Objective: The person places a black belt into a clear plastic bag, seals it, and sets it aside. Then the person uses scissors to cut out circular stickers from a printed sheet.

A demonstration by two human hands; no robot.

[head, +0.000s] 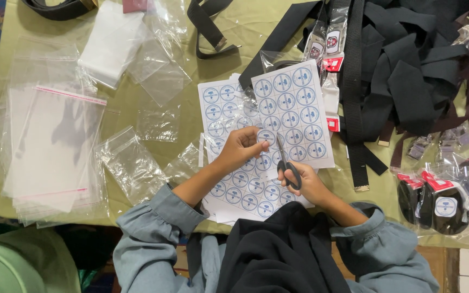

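Observation:
My right hand (306, 182) grips black-handled scissors (285, 161), blades pointing up into a white sheet of round blue stickers (294, 111). My left hand (241, 147) pinches the lower left edge of that same sheet, fingertips close to the scissor blades. Under it lies a stack of similar sticker sheets (229, 108), partly hidden by my forearms. Both sleeves are grey-blue.
A pile of black webbing belts (403, 70) fills the upper right. Bagged belts with round stickers (446, 203) lie at the right. Clear plastic bags (50, 146) are stacked on the left of the olive-green table (137, 103), with loose bags (131, 163) nearer the middle.

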